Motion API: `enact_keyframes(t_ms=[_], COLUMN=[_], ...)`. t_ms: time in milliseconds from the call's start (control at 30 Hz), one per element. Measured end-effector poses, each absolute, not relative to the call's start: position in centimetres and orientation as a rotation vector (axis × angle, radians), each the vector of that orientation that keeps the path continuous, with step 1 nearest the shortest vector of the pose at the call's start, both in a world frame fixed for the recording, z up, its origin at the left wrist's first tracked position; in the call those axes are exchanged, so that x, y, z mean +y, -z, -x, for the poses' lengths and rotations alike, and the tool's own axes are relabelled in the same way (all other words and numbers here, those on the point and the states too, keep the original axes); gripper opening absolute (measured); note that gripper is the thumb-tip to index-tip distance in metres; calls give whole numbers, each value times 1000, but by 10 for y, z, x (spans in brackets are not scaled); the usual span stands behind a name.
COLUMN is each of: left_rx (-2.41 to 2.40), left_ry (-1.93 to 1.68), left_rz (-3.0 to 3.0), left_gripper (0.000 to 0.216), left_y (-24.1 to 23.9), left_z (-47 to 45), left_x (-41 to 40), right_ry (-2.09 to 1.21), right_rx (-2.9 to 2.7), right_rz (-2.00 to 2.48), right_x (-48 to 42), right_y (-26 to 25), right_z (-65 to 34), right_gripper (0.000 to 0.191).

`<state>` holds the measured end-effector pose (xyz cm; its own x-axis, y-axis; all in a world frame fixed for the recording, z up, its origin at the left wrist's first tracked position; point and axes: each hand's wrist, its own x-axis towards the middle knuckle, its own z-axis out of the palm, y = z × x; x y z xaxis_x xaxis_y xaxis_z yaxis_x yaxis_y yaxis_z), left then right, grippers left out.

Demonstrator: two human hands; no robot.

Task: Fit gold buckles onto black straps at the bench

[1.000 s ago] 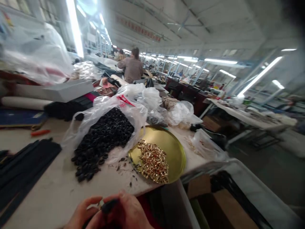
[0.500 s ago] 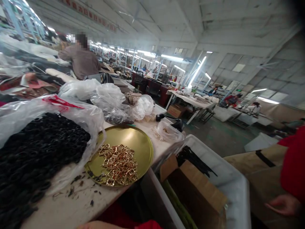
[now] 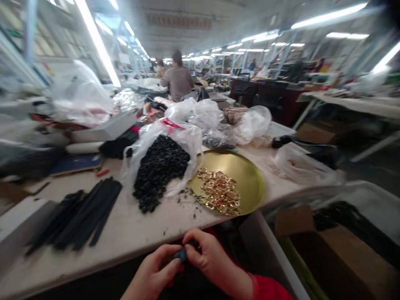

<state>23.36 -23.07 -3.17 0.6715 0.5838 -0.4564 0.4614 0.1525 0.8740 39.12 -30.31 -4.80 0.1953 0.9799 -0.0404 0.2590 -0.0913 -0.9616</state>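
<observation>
At the table's front edge, my left hand and my right hand meet, fingers pinched. Between their fingertips is a small dark piece, mostly covered, its exact kind unclear. Just beyond them, a round gold tray carries a heap of shiny gold metal buckles. Left of the tray, small black loops spill from an open clear plastic bag. Farther left lie several long dark strips in a bundle.
Right of the table stands a white bin with a cardboard box inside. Plastic bags crowd the table's back. A white box sits at the left edge. A person works farther back.
My view has swung left, bringing the dark strips into sight. My right hand has come in from the far right to join my left, and both now hold the small dark piece.
</observation>
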Motion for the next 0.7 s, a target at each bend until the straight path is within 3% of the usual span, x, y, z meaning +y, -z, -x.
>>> enact_keyframes(t_ms=[200,700], left_rx=[928,817], left_ry=[-155,-46], left_rz=[-1436,-1207], left_gripper=[33,30], left_y=[19,23], left_z=[-242,-239], left_x=[-241,-221], right_ry=[-872,-959], right_rx=[-1470,-1648], right_rz=[1658,1614], right_x=[-306,-297], right_y=[61,43], right_z=[-393,-399], right_gripper=[10,21])
